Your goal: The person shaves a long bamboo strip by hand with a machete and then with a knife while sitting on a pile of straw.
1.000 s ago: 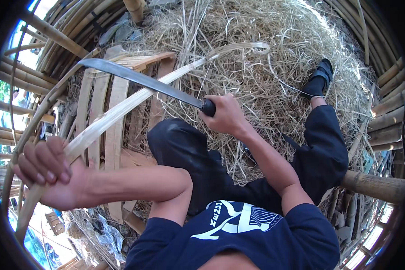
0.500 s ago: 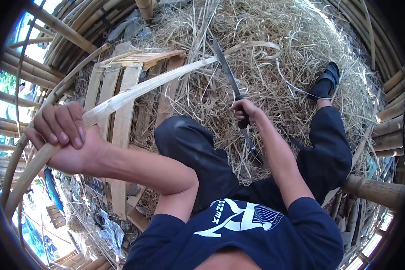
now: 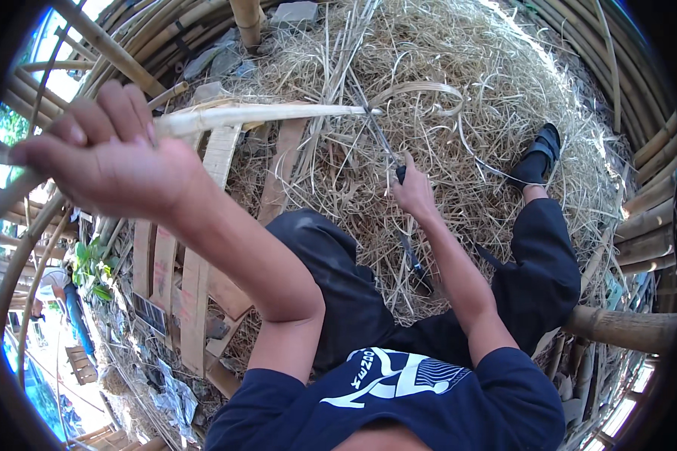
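Observation:
My left hand (image 3: 124,161), raised at the left, is closed around a long pale bamboo strip (image 3: 256,113). The strip runs rightward to a tip that meets the blade of a long dark knife (image 3: 378,135). That knife's black handle sits in my right hand (image 3: 416,189), over the straw. A thin curled shaving (image 3: 421,87) arcs out near the strip's tip and trails toward my right foot. Below my right hand, a second blade with a dark handle (image 3: 415,263) lies on the straw between my legs.
Slatted wooden boards (image 3: 195,301) lie to the left of my bent knee. Straw and shavings (image 3: 459,45) cover the ground ahead. Bamboo walls (image 3: 643,233) curve around both sides, and a thick bamboo pole (image 3: 624,328) juts in at the right.
My left hand has risen with the bamboo strip, which now lies closer to level. My right hand has shifted slightly, and the knife's blade now meets the strip nearer its tip.

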Available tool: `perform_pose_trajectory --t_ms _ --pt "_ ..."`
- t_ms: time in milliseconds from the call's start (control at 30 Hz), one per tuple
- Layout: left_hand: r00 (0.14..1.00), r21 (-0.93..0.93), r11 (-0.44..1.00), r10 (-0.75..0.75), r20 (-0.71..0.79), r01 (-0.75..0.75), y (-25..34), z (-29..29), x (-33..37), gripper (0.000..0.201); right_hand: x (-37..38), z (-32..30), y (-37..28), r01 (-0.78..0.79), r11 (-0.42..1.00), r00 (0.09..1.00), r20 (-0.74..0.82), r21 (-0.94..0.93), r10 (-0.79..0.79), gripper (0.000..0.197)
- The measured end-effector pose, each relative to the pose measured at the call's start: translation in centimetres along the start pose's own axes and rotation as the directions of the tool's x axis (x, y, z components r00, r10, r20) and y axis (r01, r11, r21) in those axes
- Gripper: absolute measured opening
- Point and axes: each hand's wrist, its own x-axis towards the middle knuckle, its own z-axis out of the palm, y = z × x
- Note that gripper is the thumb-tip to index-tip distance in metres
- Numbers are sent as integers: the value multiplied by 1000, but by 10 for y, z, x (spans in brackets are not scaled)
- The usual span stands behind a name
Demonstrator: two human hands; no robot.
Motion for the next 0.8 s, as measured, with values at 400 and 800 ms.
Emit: perform_pose_trajectory --t_ms 400,800 --pt "958 1 994 -102 -268 106 -36 25 39 31 17 -20 -20 48 975 992 102 219 -72 46" --pt "969 -82 995 -80 -232 63 -67 47 54 33 17 -79 -89 528 772 849 -250 354 -466 27"
